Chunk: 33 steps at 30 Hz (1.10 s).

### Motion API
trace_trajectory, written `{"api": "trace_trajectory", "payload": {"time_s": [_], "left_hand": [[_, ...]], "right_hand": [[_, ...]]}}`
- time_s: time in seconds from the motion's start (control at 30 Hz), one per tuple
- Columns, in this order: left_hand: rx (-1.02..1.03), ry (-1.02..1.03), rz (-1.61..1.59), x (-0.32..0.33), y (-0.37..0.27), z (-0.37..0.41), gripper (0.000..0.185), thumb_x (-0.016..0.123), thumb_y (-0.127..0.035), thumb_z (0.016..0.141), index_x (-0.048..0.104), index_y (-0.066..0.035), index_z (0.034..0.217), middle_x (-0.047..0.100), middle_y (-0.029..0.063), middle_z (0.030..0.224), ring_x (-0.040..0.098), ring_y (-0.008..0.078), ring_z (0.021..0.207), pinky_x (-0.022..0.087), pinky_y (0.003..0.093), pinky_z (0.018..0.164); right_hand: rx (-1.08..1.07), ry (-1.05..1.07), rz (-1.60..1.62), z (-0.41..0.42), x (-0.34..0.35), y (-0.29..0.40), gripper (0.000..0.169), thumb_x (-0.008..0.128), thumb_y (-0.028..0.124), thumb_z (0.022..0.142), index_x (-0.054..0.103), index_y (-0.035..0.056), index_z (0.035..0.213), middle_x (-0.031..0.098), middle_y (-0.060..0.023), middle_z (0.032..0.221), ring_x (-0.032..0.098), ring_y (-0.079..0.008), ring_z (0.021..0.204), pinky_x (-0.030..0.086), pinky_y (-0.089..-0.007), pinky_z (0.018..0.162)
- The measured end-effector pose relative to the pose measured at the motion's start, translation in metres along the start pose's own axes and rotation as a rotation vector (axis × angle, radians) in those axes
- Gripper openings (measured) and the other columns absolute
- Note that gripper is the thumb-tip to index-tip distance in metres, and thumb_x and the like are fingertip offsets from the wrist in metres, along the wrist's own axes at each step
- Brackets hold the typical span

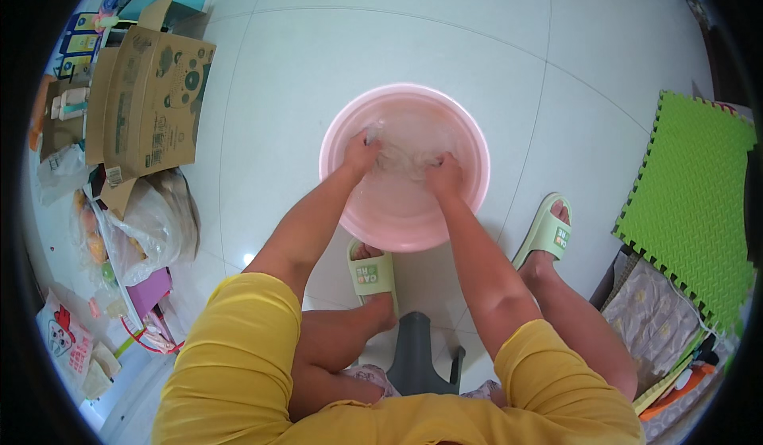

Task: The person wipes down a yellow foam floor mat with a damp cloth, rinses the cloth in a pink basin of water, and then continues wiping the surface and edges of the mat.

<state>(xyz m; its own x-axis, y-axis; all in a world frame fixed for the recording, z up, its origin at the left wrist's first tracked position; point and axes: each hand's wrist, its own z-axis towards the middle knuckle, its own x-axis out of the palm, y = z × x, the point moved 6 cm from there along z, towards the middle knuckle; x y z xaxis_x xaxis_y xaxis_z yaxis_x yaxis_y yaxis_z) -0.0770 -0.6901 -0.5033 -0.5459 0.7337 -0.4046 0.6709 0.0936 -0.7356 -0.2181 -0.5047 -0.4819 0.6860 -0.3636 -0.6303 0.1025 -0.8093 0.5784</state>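
Observation:
A round pink plastic basin (405, 239) stands on the floor before me, with cloudy water in it. Both my hands reach into it. A pale wet cloth (405, 162) lies in the water, partly under the surface, so its outline is hard to make out. At the basin's left side my left hand (361, 154) grips one part of this cloth, fingers curled. My right hand (444, 174) is closed on another part to the right, its fingertips partly hidden by the water.
Light tiles (381, 40) surround the basin. My green slippers (374, 272) are behind and right of it, near a grey plastic stool (412, 349). Left stand an open cardboard box (173, 99) and plastic bags (149, 236). A green foam mat (694, 206) is at right.

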Motion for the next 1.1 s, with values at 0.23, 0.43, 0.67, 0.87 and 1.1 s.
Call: {"api": "trace_trajectory", "payload": {"time_s": [0.23,0.43,0.67,0.87,1.1], "left_hand": [[-0.014,-0.044,0.257,-0.007,-0.005,-0.006,0.030,0.063,-0.025,0.091,0.065,-0.004,0.112,0.069,0.0197,0.097,0.065,0.0330,0.088,0.049,0.0397,0.082],[-0.023,-0.084,0.478,0.002,-0.005,-0.026,0.026,0.064,-0.026,0.090,0.063,0.000,0.091,0.066,0.0194,0.084,0.063,0.0297,0.075,0.049,0.0404,0.073],[0.008,-0.021,0.310,-0.001,0.017,-0.012,0.028,0.062,-0.029,0.090,0.065,-0.003,0.101,0.068,0.0197,0.084,0.064,0.0380,0.078,0.048,0.0469,0.073],[0.014,-0.100,0.233,-0.009,-0.027,-0.015,0.032,0.061,-0.032,0.092,0.065,-0.004,0.106,0.069,0.0221,0.095,0.064,0.0409,0.091,0.049,0.0458,0.082],[-0.008,-0.115,0.272,-0.010,0.002,-0.011,0.028,0.059,-0.028,0.094,0.065,-0.002,0.103,0.068,0.0178,0.084,0.065,0.0330,0.080,0.049,0.0428,0.075]], "right_hand": [[0.287,-0.048,0.939,-0.001,0.003,-0.021,0.043,0.073,0.011,0.081,0.058,-0.0054,0.118,0.063,-0.0072,0.100,0.058,-0.0151,0.083,0.047,-0.0282,0.073],[0.563,0.193,0.711,-0.016,0.031,-0.048,0.029,0.075,0.009,0.079,0.065,-0.0032,0.104,0.065,-0.0071,0.092,0.060,-0.0184,0.082,0.047,-0.0304,0.069],[0.363,-0.024,0.527,-0.013,0.046,-0.053,0.020,0.075,0.011,0.074,0.069,0.0017,0.090,0.067,-0.0099,0.083,0.062,-0.0213,0.077,0.049,-0.0344,0.068],[0.366,-0.114,0.646,-0.013,0.020,-0.048,0.026,0.077,0.016,0.074,0.069,0.0008,0.093,0.068,-0.0112,0.087,0.065,-0.0251,0.083,0.050,-0.0376,0.073],[0.533,0.144,0.622,-0.007,0.040,-0.053,0.039,0.078,0.016,0.075,0.067,-0.0020,0.108,0.064,-0.0073,0.086,0.057,-0.0204,0.072,0.047,-0.0382,0.065]]}}
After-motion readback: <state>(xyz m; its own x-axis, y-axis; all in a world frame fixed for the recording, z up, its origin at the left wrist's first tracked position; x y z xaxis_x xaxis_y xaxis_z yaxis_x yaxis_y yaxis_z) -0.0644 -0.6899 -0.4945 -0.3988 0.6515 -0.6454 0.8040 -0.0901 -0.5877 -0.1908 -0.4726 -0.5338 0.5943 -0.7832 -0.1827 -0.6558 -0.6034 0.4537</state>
